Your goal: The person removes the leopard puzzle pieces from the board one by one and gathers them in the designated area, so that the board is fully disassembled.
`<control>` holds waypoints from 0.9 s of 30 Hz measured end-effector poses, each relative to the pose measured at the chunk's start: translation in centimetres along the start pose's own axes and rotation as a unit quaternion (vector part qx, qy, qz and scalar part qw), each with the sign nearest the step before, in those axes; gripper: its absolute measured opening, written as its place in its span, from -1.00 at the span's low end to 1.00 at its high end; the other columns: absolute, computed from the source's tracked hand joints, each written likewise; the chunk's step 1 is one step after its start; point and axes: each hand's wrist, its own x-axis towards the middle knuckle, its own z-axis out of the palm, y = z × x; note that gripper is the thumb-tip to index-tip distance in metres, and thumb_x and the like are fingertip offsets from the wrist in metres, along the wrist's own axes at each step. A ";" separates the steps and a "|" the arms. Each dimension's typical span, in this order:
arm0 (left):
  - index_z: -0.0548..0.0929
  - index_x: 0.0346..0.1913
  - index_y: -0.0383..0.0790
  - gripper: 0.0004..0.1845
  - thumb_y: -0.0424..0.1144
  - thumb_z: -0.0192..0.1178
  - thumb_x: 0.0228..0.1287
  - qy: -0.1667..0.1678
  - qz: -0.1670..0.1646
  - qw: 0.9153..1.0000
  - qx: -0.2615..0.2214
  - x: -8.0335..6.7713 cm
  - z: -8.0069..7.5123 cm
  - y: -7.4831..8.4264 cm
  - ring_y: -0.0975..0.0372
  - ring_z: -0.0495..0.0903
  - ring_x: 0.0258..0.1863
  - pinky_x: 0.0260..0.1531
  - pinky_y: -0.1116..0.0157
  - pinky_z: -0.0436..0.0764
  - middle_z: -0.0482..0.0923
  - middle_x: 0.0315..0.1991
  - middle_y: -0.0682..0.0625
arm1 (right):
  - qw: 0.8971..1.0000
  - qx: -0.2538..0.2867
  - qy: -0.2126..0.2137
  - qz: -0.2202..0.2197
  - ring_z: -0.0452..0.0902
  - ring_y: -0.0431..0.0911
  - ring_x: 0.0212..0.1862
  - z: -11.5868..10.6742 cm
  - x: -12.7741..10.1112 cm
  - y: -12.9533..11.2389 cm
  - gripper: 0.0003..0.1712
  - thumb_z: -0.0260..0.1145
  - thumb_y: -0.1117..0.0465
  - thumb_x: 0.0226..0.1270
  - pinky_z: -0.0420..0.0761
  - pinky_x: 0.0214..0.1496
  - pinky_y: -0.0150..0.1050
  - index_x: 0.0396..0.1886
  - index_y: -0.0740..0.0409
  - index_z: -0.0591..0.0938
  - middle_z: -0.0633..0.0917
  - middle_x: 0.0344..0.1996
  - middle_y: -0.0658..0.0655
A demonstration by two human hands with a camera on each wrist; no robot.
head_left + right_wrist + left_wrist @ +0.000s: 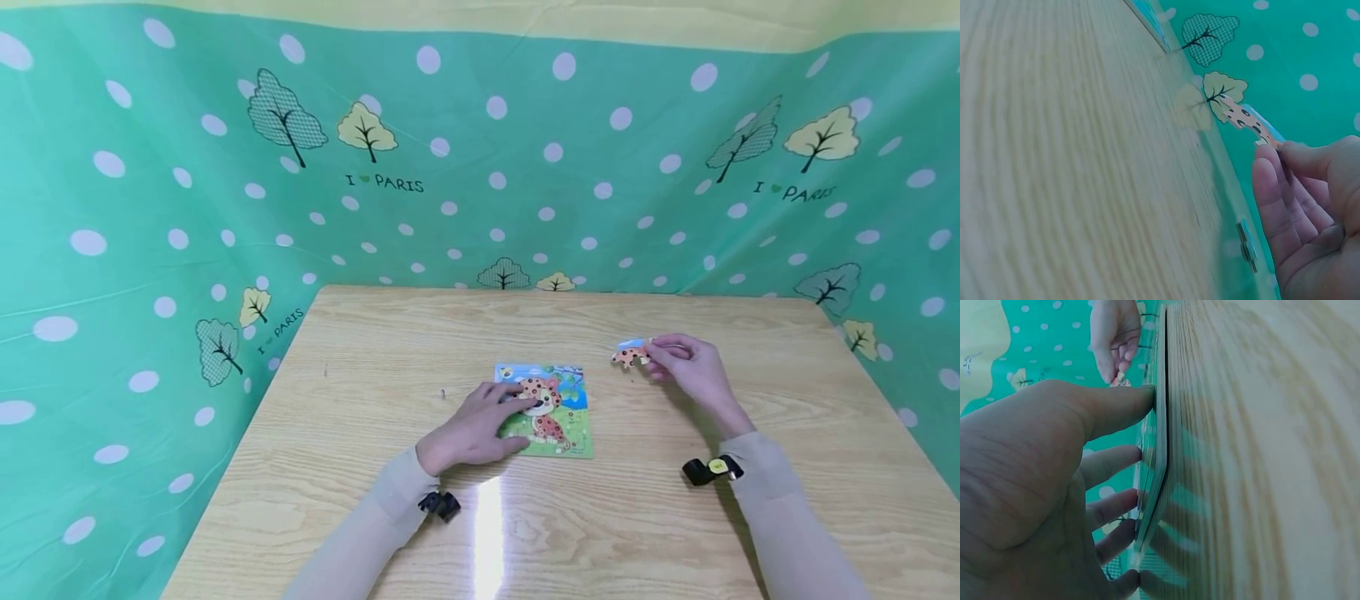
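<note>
A small cartoon leopard puzzle board (564,435) lies flat near the middle of the wooden table (375,350). My left hand (480,421) rests on the board's left side with straight fingers pressing it down; in the left wrist view the fingers (1116,462) touch the board's face (1154,456). My right hand (686,367) is to the right of the board and pinches a spotted orange puzzle piece (630,355) just above the table. The right wrist view shows the same piece (1247,122) held at my fingertips (1275,162).
A green polka-dot cloth with trees and "I love Paris" print (480,167) walls the table on three sides. Glare falls on the table's near edge (487,533). Black wrist straps (712,469) sit on both sleeves.
</note>
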 end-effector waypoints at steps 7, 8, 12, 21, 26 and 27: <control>0.34 0.65 0.12 -0.29 0.09 0.25 0.53 0.001 -0.001 1.000 0.002 0.0 0.0 0.0 -0.02 0.14 0.65 0.64 -0.17 0.19 0.18 0.69 -0.03 | 1.000 0.008 0.021 0.004 0.81 -0.28 -0.27 -1.1 -0.2 0.4 -0.59 0.42 0.12 0.54 0.82 -0.15 -0.34 0.16 0.33 0.60 0.84 -0.30 -0.28; 0.34 0.65 0.12 -0.29 0.10 0.24 0.53 0.000 -0.001 1.000 0.002 0.0 0.0 0.0 -0.02 0.14 0.65 0.64 -0.17 0.19 0.18 0.69 -0.02 | 1.000 0.004 0.026 0.007 0.80 -0.28 -0.27 -1.2 -0.3 0.5 -0.59 0.42 0.10 0.54 0.82 -0.15 -0.34 0.15 0.30 0.61 0.83 -0.30 -0.30; 0.32 0.66 0.15 -0.28 0.12 0.23 0.53 -0.003 -0.004 1.000 0.006 0.0 0.0 0.0 -0.01 0.13 0.66 0.65 -0.16 0.17 0.16 0.70 -0.01 | 0.999 -0.007 0.042 0.016 0.79 -0.31 -0.29 -2.0 -0.2 0.8 -0.65 0.41 0.03 0.54 0.82 -0.19 -0.35 0.10 0.17 0.64 0.82 -0.32 -0.35; 0.34 0.65 0.11 -0.29 0.10 0.23 0.54 0.002 0.002 1.000 0.003 0.0 -0.1 -0.1 -0.03 0.14 0.65 0.64 -0.17 0.18 0.18 0.69 -0.03 | 0.996 0.035 0.071 0.050 0.79 -0.31 -0.38 -3.7 -0.1 1.0 -0.90 0.46 0.05 0.49 0.76 -0.34 -0.41 -0.10 -0.16 0.70 0.85 -0.39 -0.27; 0.33 0.65 0.14 -0.28 0.12 0.23 0.53 0.001 0.001 1.000 0.007 0.0 0.1 -0.2 -0.03 0.14 0.65 0.64 -0.16 0.18 0.19 0.69 -0.01 | 0.991 -0.022 0.102 0.086 0.75 -0.35 -0.40 -4.7 -0.3 1.3 -0.83 0.45 -0.12 0.48 0.72 -0.34 -0.44 -0.09 -0.27 0.65 0.79 -0.42 -0.34; 0.33 0.66 0.15 -0.28 0.12 0.23 0.52 0.000 0.000 1.000 0.009 0.0 0.1 -0.2 -0.02 0.13 0.66 0.65 -0.16 0.17 0.18 0.69 -0.01 | 0.989 -0.030 0.110 0.093 0.73 -0.35 -0.40 -4.8 -0.3 1.4 -0.82 0.43 -0.14 0.48 0.70 -0.36 -0.44 -0.10 -0.29 0.64 0.77 -0.43 -0.36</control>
